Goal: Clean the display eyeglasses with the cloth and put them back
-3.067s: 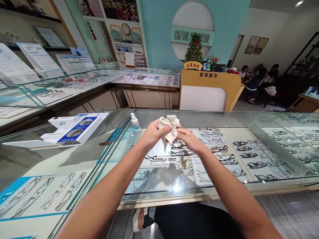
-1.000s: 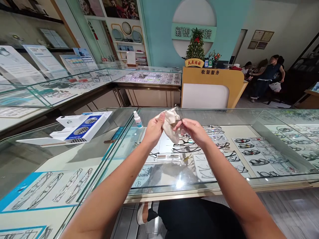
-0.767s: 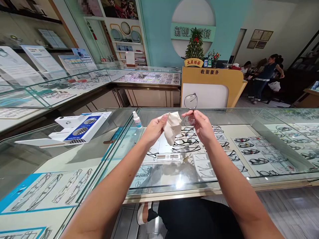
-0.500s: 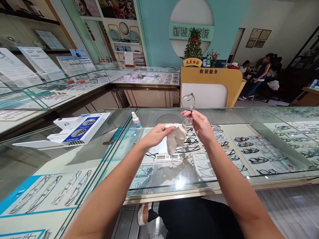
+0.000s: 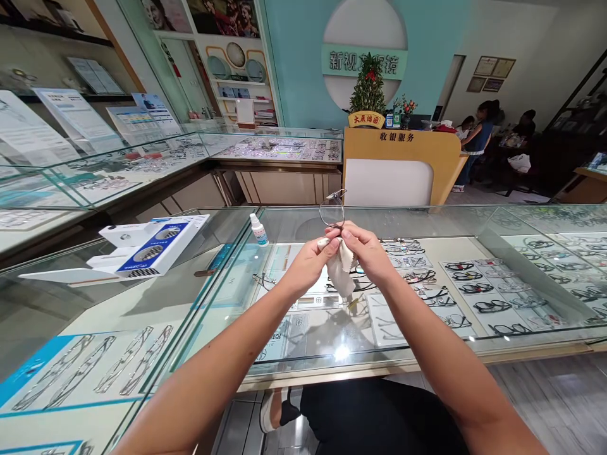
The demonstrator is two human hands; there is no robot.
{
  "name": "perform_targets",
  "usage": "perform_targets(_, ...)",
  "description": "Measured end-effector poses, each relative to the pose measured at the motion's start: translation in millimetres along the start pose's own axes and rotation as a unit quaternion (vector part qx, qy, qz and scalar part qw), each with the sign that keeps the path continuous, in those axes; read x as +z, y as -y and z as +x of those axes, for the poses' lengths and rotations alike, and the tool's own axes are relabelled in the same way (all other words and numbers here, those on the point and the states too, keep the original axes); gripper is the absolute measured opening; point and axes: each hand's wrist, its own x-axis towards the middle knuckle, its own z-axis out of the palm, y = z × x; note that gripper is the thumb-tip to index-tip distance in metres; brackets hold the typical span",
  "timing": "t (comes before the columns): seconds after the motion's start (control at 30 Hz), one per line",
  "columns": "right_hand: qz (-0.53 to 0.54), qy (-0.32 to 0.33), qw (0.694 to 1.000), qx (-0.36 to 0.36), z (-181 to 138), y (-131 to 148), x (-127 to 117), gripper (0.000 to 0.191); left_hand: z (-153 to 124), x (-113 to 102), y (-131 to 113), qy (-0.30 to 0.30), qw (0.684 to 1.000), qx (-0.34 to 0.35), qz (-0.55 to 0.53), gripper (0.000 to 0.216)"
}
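Note:
Over the glass display counter (image 5: 427, 218) my two hands meet at the centre. My left hand (image 5: 310, 262) is closed on a cream cleaning cloth (image 5: 342, 273) that hangs down between the hands. My right hand (image 5: 365, 249) pinches a pair of thin-framed glasses (image 5: 332, 212), one round lens sticking up above the fingers. The fingertips of both hands touch at the frame. The lower part of the glasses is hidden behind the fingers and cloth.
A small white dropper bottle (image 5: 258, 229) stands on the counter to the left. Blue and white boxes (image 5: 147, 246) lie on the left counter. Many glasses (image 5: 474, 294) are laid out under the glass. A yellow cashier desk (image 5: 403, 161) stands behind, with people (image 5: 478, 136) at the far right.
My right hand lifted the glasses clear of the cloth and held them up, then brought them left and down. My left hand dropped with the cloth, then rose to meet the frame.

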Motion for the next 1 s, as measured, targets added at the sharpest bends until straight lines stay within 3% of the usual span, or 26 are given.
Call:
perform_targets(0.3, 0.103, -0.011, 0.993, 0.051, -1.8, -3.4, 7.9, 0.044, -2.8, 4.1, -6.5, 0.01, 1.0, -0.014, -0.01, 0.065)
perform_targets(0.57, 0.178, -0.064, 0.976, 0.108, -1.2, 1.8, 12.6, 0.048, -8.5, 9.4, -4.0, 0.004, 1.0, -0.012, -0.007, 0.075)
perform_targets(1.0, 0.111, -0.032, 0.991, 0.07, -5.6, -0.5, 20.9, 0.045, -2.7, 12.1, 1.3, -0.089, 0.995, 0.05, -0.015, 0.067)
